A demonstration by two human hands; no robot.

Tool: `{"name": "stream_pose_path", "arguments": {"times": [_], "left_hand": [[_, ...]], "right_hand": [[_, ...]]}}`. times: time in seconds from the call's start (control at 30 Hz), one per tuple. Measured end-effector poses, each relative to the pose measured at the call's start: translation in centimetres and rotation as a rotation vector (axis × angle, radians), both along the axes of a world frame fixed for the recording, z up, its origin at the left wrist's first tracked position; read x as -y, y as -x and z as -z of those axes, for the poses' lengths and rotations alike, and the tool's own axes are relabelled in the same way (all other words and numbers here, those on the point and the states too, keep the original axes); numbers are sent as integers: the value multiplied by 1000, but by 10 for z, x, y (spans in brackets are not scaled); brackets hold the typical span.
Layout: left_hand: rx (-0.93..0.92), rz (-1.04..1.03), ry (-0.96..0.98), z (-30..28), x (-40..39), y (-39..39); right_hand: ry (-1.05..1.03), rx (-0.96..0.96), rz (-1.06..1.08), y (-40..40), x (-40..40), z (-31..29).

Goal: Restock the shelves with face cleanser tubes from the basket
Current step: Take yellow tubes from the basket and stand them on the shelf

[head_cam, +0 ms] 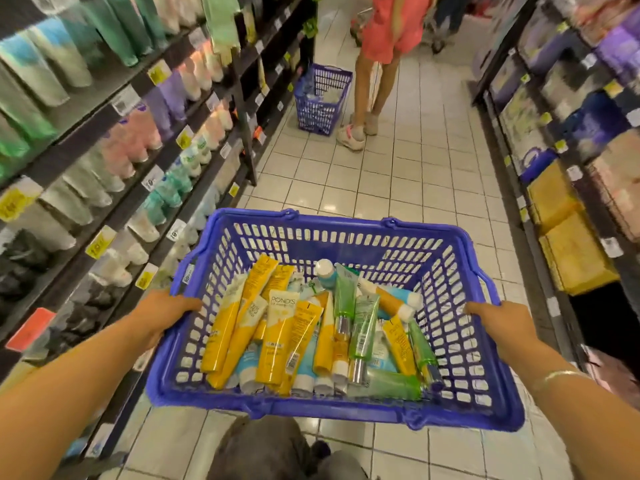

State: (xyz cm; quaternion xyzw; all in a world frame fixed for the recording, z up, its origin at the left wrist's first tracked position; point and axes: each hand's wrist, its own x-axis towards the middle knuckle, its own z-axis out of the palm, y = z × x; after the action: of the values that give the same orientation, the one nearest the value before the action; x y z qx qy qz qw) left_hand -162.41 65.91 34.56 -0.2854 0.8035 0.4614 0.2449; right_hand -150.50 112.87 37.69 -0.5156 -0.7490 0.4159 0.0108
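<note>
The left hand (pixel 162 311) grasps the left rim of the blue basket (pixel 450 415), with the fingers curled over the edge. The right hand (pixel 498 323) grasps the right rim in the same way, and a thin bracelet (pixel 557 375) sits on that wrist. The basket is held between both hands, above the tiled floor (pixel 398 188).

Inside the basket lie many face cleanser tubes (pixel 277 341) in a loose pile. The yellow tubes are mostly toward the left side, the green tubes (pixel 360 330) nearer the middle and the right side, and some pale blue ones lie under them. One yellow and white tube shows the word POND'S.

Along the left side of the aisle stand the shelves (pixel 114 188), filled with rows of tubes in green, pink, purple and white, with yellow price tags (pixel 100 242) on the shelf edges. Further down the aisle a second blue basket (pixel 322 98) stands on the floor beside a person in pink clothes (pixel 391 32). On the right are other shelves (pixel 568 133) with packaged goods, blurred.
</note>
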Motion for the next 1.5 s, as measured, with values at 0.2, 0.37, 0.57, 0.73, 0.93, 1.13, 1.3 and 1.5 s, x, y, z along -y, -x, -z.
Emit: {"name": "stream_pose_path", "arguments": {"times": [0.2,0.37,0.57,0.73,0.93,1.13,1.3,1.5], "left_hand": [[-32,4,10,17,-47,151],[13,28,11,37,-72,269],[41,-14,96,58,-94,391],[91,-61,97,89,-114,478],[138,-123,118,165,-141,554],[160,-133,165,279,-158,616],[244,-106,165,379,-154,650],[292,-84,191,457,-156,681]], "right_hand": [[-4,30,21,149,-44,20],[53,93,83,252,-62,44],[110,118,101,377,-87,78],[167,149,78,469,-108,122],[175,257,51,562,-131,212],[204,337,87,628,-147,323],[192,362,127,658,-148,421],[182,365,129,679,-145,497]]}}
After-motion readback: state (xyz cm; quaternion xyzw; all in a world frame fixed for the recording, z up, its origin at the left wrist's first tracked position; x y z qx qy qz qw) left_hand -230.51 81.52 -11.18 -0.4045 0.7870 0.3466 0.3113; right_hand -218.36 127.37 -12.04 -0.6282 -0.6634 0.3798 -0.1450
